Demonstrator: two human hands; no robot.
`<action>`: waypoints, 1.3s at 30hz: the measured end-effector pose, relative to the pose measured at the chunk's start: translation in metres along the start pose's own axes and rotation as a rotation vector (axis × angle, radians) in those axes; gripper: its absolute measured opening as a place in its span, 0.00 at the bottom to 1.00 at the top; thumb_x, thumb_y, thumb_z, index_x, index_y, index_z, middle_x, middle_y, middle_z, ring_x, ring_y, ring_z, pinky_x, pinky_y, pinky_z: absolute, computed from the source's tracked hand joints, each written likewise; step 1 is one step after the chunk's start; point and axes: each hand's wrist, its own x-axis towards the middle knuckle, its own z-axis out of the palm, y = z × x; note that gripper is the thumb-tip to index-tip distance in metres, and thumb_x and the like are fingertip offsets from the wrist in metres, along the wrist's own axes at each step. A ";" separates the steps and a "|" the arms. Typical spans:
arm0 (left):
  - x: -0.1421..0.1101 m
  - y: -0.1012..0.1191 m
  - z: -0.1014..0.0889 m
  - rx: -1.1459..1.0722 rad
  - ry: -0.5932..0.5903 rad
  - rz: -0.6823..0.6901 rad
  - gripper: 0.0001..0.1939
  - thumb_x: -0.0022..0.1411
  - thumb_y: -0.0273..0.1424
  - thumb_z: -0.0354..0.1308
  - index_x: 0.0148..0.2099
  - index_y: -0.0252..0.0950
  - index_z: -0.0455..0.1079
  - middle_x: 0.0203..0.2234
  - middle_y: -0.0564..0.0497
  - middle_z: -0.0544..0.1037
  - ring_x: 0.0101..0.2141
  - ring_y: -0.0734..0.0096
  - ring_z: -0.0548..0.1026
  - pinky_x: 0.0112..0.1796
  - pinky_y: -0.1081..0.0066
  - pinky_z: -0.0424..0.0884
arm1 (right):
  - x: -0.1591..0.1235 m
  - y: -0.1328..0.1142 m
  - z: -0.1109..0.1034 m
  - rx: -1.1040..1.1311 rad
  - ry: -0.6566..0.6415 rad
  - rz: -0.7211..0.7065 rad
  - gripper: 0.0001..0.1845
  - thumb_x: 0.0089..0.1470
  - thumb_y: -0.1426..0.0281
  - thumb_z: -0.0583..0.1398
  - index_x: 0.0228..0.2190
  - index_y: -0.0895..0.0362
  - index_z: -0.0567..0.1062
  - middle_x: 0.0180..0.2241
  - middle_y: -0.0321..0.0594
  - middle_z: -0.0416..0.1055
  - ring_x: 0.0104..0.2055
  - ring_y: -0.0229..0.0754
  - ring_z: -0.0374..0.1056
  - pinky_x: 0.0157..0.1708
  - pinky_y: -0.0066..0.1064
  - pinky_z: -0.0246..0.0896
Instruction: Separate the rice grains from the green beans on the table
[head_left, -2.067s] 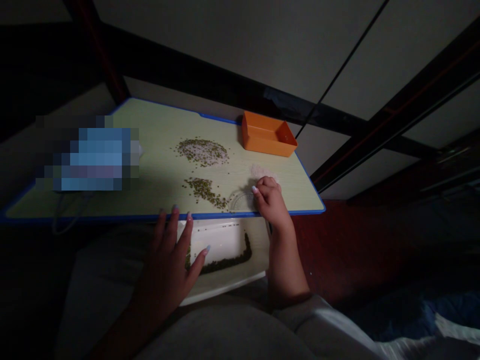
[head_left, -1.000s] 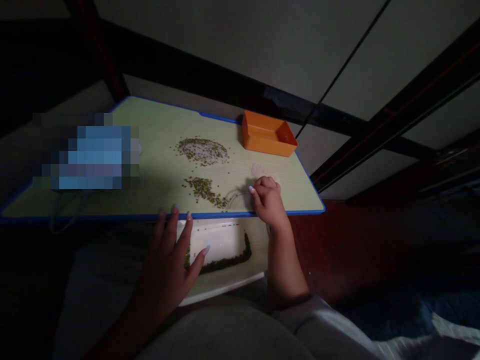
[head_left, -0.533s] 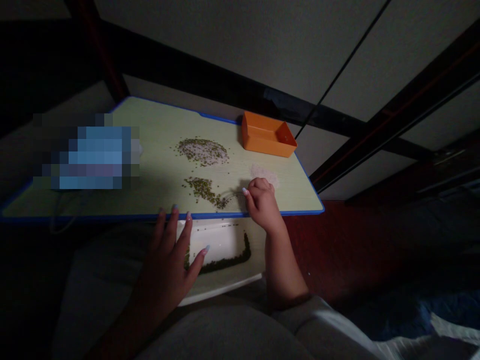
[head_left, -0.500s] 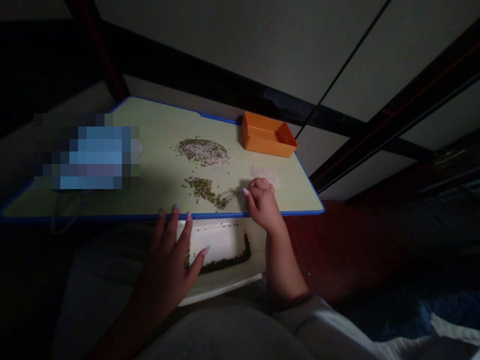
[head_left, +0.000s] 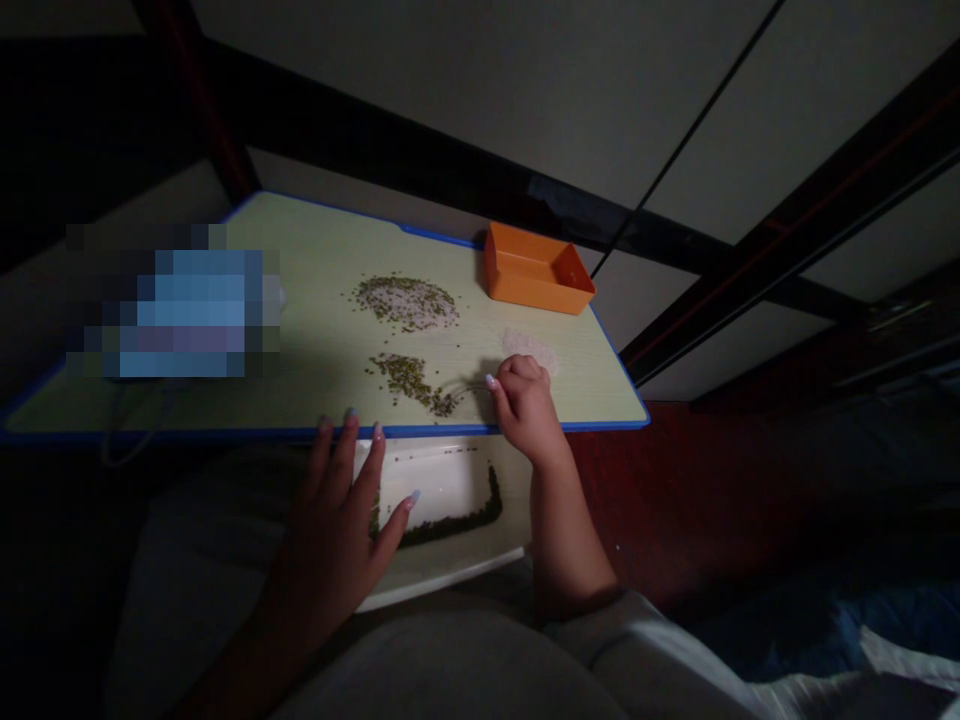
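Note:
My right hand (head_left: 527,405) is closed over the right part of the table, its thumb and fingers pinching a thin, curved, grey tool (head_left: 469,387). The tool's far end reaches the edge of a small pile of green beans (head_left: 405,378); its exact kind is too faint to tell. Behind lies a larger heap of green beans mixed with pale grains (head_left: 407,302). A patch of pale grains (head_left: 530,346) spreads just beyond my right hand. My left hand (head_left: 341,520) is open, fingers spread, beside the table's front edge and partly over a white tray (head_left: 439,480) with green beans along its sides.
An orange open box (head_left: 536,275) stands at the table's back right corner. On the left is a blurred-out blue thing (head_left: 191,315), with a pale cord (head_left: 112,430) hanging near it. The pale table (head_left: 300,240) has a blue rim, and cabinet panels rise close behind.

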 end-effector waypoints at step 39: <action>0.000 -0.001 -0.001 0.000 -0.029 -0.014 0.43 0.62 0.38 0.56 0.72 0.37 0.38 0.69 0.32 0.48 0.69 0.37 0.44 0.61 0.39 0.59 | 0.000 -0.003 -0.003 -0.117 0.014 0.099 0.17 0.66 0.64 0.53 0.27 0.55 0.72 0.37 0.43 0.70 0.44 0.46 0.60 0.43 0.39 0.49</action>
